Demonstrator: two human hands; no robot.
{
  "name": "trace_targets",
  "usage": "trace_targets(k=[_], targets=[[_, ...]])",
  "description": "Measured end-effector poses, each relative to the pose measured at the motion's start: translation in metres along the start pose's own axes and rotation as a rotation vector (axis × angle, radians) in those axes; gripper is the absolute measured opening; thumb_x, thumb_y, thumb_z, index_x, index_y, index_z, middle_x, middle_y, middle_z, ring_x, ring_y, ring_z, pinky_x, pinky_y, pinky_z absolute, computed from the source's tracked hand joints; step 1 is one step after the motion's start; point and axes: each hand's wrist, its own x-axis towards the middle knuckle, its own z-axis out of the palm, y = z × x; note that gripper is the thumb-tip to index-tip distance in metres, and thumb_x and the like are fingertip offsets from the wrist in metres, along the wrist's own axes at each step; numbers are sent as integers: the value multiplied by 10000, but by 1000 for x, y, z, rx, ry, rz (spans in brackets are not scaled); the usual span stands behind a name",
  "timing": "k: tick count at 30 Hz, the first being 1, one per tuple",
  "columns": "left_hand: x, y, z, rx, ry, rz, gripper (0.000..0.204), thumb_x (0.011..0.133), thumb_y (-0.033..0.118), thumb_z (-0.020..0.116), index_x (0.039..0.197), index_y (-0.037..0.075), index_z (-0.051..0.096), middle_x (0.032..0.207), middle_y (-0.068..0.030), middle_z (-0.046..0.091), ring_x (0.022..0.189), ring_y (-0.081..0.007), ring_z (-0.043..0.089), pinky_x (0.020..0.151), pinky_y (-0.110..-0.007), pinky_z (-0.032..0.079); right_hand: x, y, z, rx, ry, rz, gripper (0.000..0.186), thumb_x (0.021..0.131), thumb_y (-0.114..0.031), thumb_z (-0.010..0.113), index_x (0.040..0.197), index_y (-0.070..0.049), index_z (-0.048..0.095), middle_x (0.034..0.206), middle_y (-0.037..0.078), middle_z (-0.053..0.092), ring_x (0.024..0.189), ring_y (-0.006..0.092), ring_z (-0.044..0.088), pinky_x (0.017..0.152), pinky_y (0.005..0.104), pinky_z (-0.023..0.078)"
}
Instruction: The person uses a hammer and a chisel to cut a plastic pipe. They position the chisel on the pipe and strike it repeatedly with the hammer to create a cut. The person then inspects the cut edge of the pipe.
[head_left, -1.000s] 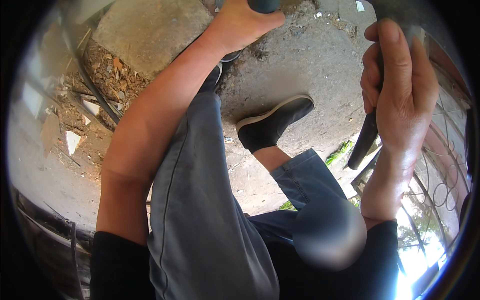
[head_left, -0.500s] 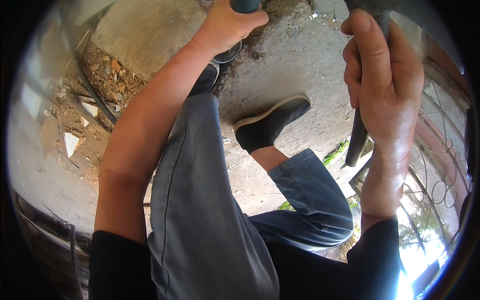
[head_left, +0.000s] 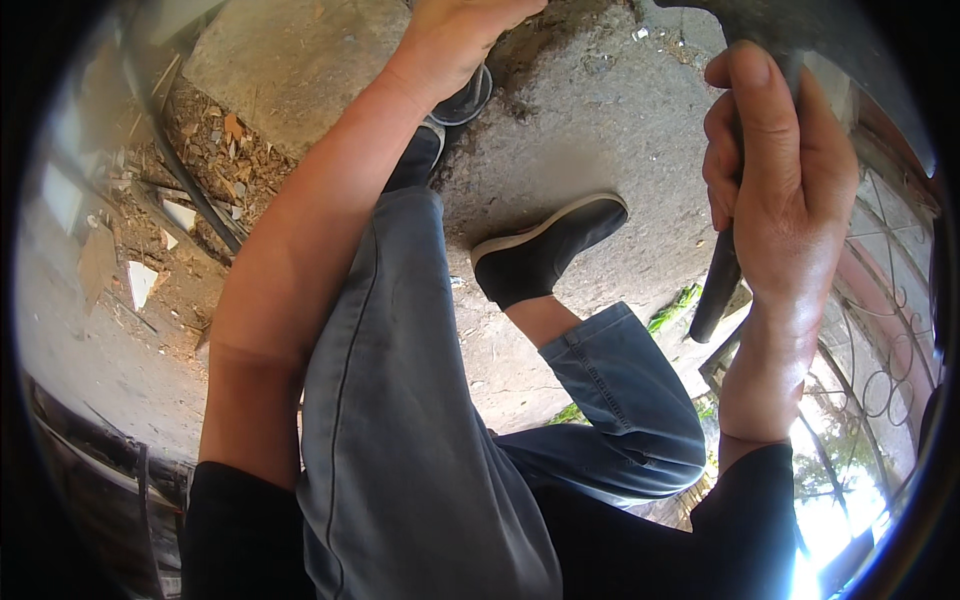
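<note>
My right hand (head_left: pixel 785 165), at the upper right, is closed round the dark round handle (head_left: pixel 716 290) of a tool. Its broad dark blade (head_left: pixel 850 40) spreads above my knuckles and runs out of the picture, so the exact kind of tool does not show. At the top edge my left hand (head_left: pixel 455 40) is curled, its fingertips cut off by the frame. What it grips is out of sight now; half a second ago a dark green cylinder showed in it. Just below this hand lies a dark rounded thing (head_left: pixel 463 103) with a grey rim, partly covered.
My black shoes (head_left: pixel 545 245) rest on a rough concrete slab (head_left: pixel 590 120). Wood chips and white shards (head_left: pixel 142 284) litter the ground at the left, beside a dark hose-like strip (head_left: pixel 180 170). A curled metal grille (head_left: pixel 885 370) stands at the right.
My left hand has shifted slightly up, taking the green cylinder out of view. My right hand and its tool have moved a little right and down, and more of the blade shows.
</note>
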Motion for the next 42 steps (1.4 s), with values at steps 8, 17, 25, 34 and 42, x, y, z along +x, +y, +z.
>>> trace_targets(k=[8, 17, 25, 34, 42], targets=[[-3, 11, -7, 162, 159, -38, 164, 875, 168, 768, 820, 80, 641, 683, 8, 588, 563, -83, 514, 480, -247, 349, 1, 0, 5, 68, 0, 7, 372, 1087, -344, 486, 1066, -4, 635, 612, -11, 484, 425, 31, 403, 369, 195, 293], [-9, 19, -7, -38, 104, -108, 68, 857, 81, 703, 839, 49, 647, 616, -3, 569, 531, -98, 533, 473, -239, 357, 0, -6, 9, 68, 32, 70, 341, 1079, -324, 515, 1061, -8, 641, 625, -13, 500, 427, 26, 407, 373, 189, 289], [-22, 4, -1, -110, 90, 85, 106, 864, 1, 687, 825, 24, 591, 604, -10, 532, 469, -80, 451, 445, -265, 345, 15, -26, 7, 16, -57, -57, 306, 1047, -294, 572, 963, 0, 597, 578, 32, 540, 409, 153, 488, 387, 303, 376], [-21, -4, 10, 299, 98, 236, 75, 861, 23, 654, 790, 35, 632, 600, 29, 546, 516, -62, 495, 458, -245, 342, 27, -33, 21, -389, 19, -323, 273, 1001, -285, 650, 1055, -20, 683, 670, 119, 605, 617, 197, 600, 601, 353, 481], [-24, 2, 10, 346, 152, 183, 253, 851, 163, 743, 677, 36, 610, 593, 15, 601, 554, -79, 559, 532, -304, 449, 38, -40, 14, -361, -144, -140, 291, 975, -216, 638, 909, 62, 586, 745, 317, 636, 751, 493, 646, 611, 503, 505]])
